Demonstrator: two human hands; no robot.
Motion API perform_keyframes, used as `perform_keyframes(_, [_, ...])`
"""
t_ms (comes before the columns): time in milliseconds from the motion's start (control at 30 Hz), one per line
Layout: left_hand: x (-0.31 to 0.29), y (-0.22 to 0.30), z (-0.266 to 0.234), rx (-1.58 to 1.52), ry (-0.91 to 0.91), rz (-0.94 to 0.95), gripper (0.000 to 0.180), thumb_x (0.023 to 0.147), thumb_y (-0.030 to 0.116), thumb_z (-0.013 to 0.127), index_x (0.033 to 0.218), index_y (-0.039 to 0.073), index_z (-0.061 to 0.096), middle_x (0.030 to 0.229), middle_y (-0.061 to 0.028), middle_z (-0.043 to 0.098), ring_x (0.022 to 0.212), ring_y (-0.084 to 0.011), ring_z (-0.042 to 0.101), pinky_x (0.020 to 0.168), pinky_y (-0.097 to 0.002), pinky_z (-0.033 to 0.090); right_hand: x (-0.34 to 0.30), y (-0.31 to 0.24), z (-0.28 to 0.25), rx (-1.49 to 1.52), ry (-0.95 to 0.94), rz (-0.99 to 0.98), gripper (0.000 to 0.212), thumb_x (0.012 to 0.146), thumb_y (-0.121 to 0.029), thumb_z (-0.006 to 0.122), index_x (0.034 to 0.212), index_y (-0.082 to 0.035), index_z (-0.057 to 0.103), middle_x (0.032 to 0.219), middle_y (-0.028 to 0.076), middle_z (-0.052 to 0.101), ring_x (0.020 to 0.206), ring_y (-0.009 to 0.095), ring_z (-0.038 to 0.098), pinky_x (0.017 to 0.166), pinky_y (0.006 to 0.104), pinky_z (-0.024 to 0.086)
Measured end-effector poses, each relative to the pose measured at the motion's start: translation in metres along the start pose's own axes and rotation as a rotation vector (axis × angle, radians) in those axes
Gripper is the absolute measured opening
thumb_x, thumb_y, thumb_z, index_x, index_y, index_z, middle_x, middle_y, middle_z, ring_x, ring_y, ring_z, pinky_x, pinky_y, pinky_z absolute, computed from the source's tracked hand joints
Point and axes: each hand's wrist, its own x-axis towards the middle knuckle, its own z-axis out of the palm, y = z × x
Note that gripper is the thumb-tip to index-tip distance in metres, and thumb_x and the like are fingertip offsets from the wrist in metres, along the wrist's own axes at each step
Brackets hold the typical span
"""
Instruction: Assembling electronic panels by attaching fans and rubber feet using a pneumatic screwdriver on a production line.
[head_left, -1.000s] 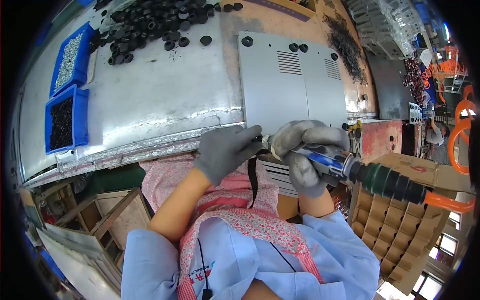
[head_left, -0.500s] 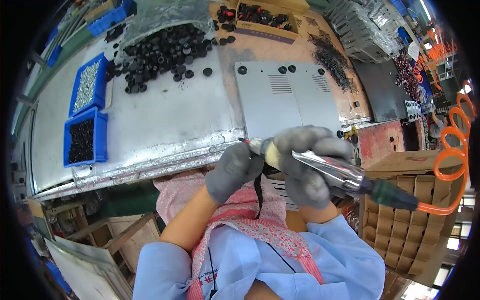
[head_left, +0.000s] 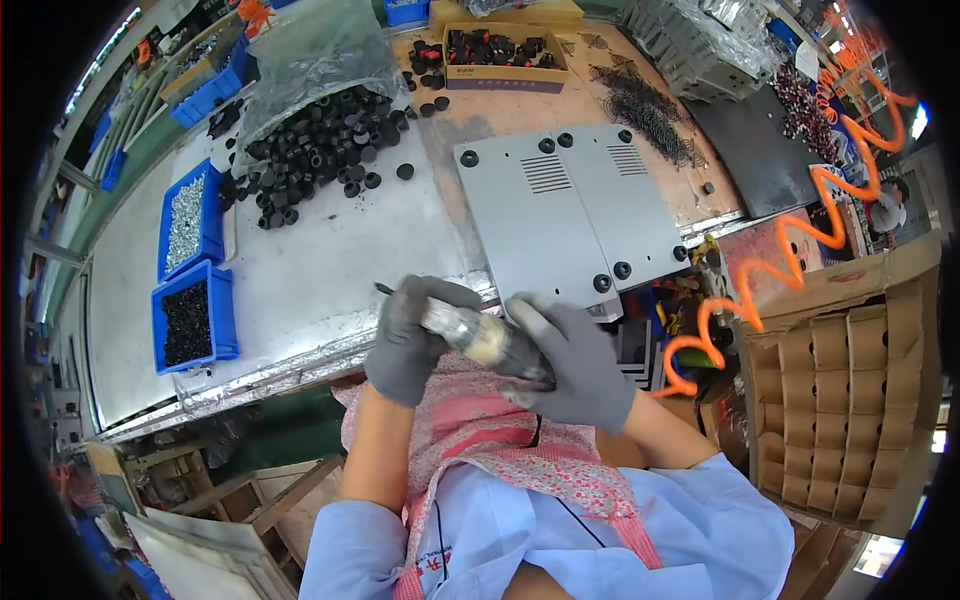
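Both my hands wear grey gloves. A pneumatic screwdriver (head_left: 487,340) lies across them in front of my apron, its dark bit pointing left past my fingers. My left hand (head_left: 400,345) is closed round its front end, by the bit. The rear of the body is in the grip of my right hand (head_left: 590,365), which hides much of it. Just beyond, two grey metal panels (head_left: 555,225) lie side by side on the bench, with vent slots at their far ends. Black round feet (head_left: 622,270) sit near the panels' far and near edges.
Loose black feet (head_left: 320,150) spill from a plastic bag (head_left: 330,50). At the left stand a blue bin of silvery parts (head_left: 187,222) and one of black screws (head_left: 187,322). An orange coiled hose (head_left: 795,262) runs at the right, above a divided carton (head_left: 835,390).
The screwdriver has swung and drawn left, its rear now covered by my right hand. My left hand has moved left and onto its front. The orange hose has stretched inward across the right side.
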Motion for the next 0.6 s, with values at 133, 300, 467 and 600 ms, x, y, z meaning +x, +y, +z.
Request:
perform_keyframes(133, [0.008,0.014,0.006,0.263,-0.135,-0.185,0.060,0.096,0.053,0.040,0.099,-0.002,0.064,0.076,-0.0056,0.061,0.076,-0.0163,0.062,0.065,-0.0220,0.047,-0.029,0.010,0.023,0.297,-0.182,0.413,0.076,0.075,-0.027,0.072,0.140,-0.007,0.039,0.111,0.021,0.062,0.100,0.035,0.063,0.084,0.0393,0.051])
perform_keyframes(300, [0.033,-0.004,-0.002,-0.721,0.092,-0.023,0.050,0.099,0.034,0.049,0.126,-0.008,0.044,0.103,-0.0174,0.058,0.097,-0.0240,0.060,0.084,-0.0299,0.054,-0.054,0.019,0.026,0.452,0.024,0.614,0.080,0.074,-0.019,0.074,0.143,-0.009,0.035,0.111,0.017,0.063,0.097,0.022,0.065,0.082,0.0329,0.053])
perform_keyframes(467, [0.027,-0.022,-0.007,-0.702,0.050,-0.169,0.041,0.100,0.024,0.044,0.126,-0.007,0.041,0.118,-0.0229,0.054,0.107,-0.0304,0.060,0.088,-0.0358,0.056,-0.068,0.005,0.009,0.420,-0.007,0.700,0.081,0.071,-0.015,0.072,0.144,-0.010,0.035,0.106,0.014,0.064,0.084,0.018,0.063,0.076,0.0313,0.051])
perform_keyframes(600, [0.025,-0.035,-0.003,-0.763,-0.124,-0.298,0.036,0.099,0.017,0.046,0.129,-0.004,0.043,0.115,-0.0172,0.058,0.098,-0.0234,0.063,0.073,-0.0285,0.056,-0.093,0.009,0.014,0.433,0.065,0.578,0.082,0.070,-0.016,0.073,0.143,-0.011,0.036,0.101,0.014,0.064,0.078,0.017,0.063,0.075,0.0312,0.051])
